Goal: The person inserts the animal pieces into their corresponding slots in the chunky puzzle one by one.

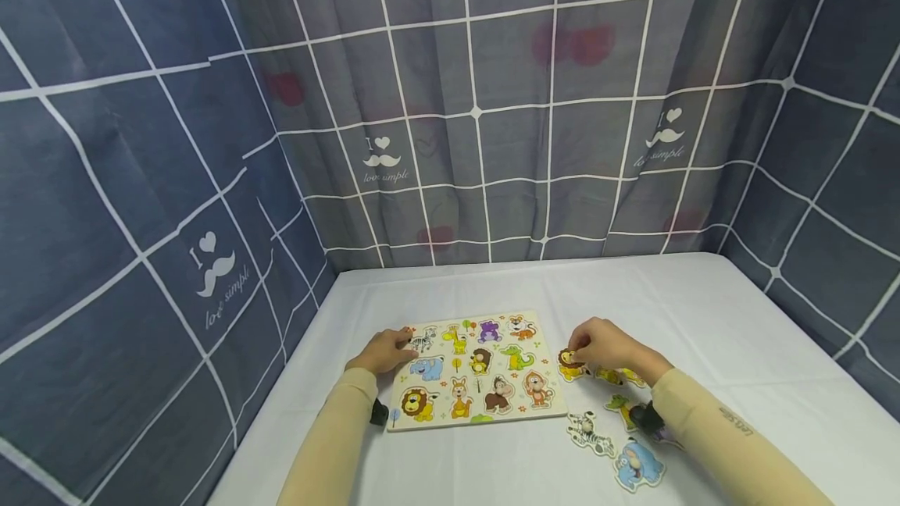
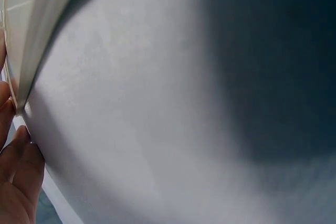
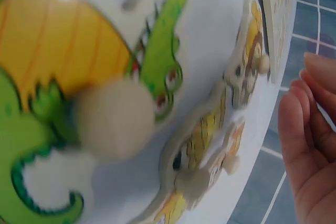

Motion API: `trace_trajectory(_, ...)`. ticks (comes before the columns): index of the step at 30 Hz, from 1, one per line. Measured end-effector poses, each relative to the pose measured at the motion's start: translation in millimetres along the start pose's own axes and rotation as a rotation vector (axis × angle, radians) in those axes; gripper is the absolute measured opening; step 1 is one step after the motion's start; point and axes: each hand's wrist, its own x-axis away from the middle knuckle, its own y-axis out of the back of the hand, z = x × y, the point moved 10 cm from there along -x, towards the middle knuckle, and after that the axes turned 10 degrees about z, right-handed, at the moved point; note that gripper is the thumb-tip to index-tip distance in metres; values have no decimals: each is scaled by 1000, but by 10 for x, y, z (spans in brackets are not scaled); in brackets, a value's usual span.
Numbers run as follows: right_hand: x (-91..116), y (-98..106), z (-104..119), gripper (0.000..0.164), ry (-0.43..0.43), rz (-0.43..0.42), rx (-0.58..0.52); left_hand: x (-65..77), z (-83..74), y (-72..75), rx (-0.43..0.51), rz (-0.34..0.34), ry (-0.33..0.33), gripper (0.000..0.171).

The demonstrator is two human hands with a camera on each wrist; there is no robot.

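Observation:
At the left edge of a wooden animal puzzle board (image 1: 460, 365), my left hand (image 1: 387, 350) holds it by the upper left corner, with thumb and fingertip showing on top. In the left wrist view, the left hand's fingers (image 2: 23, 163) are bent by the board's edge (image 2: 44, 24). To the right of the board, my right hand (image 1: 608, 348) reaches over a lion puzzle piece (image 1: 568, 365). The right wrist view shows the lion piece's round knob (image 3: 264, 64) just apart from the right hand (image 3: 315, 129), whose bent fingers have nothing between them.
Near the right forearm lie a crocodile piece (image 1: 619, 404), a zebra piece (image 1: 589, 436) and a blue elephant piece (image 1: 638, 465). Yellow pieces (image 1: 610, 375) lie under the right wrist. A white cloth (image 1: 450, 467) covers the table; checked curtains (image 1: 450, 139) stand behind and beside it.

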Motion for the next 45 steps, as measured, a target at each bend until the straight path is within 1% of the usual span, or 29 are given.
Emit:
trace_trajectory(7, 13, 164, -182, 8, -107, -66, 15, -2, 4, 11, -2, 3, 9, 59)
trace_trajectory(13, 24, 231, -297, 8, -141, -106, 4, -2, 6, 4, -2, 3, 10, 60)
trace_trajectory(17, 54, 310, -393, 10, -177, -162, 20, 7, 14, 10, -1, -1, 23, 60)
trace_trajectory(20, 74, 362, -470, 10, -205, -191, 23, 12, 0, 17, -7, -1, 21, 60)
trace_trajectory(28, 82, 383, -624, 8, -260, -186, -23, 28, -12, 24, -2, 0, 38, 60)
trace_trajectory(34, 69, 371, -670, 8, -277, -192, -26, 24, -2, 19, 11, 1, 28, 59)
trace_trajectory(39, 49, 344, -674, 10, -285, -191, -25, 18, 6, 26, 19, -1, 34, 60)
trace_trajectory(45, 29, 304, -692, 10, -293, -185, -67, 17, -2, 23, 12, 2, 34, 60)
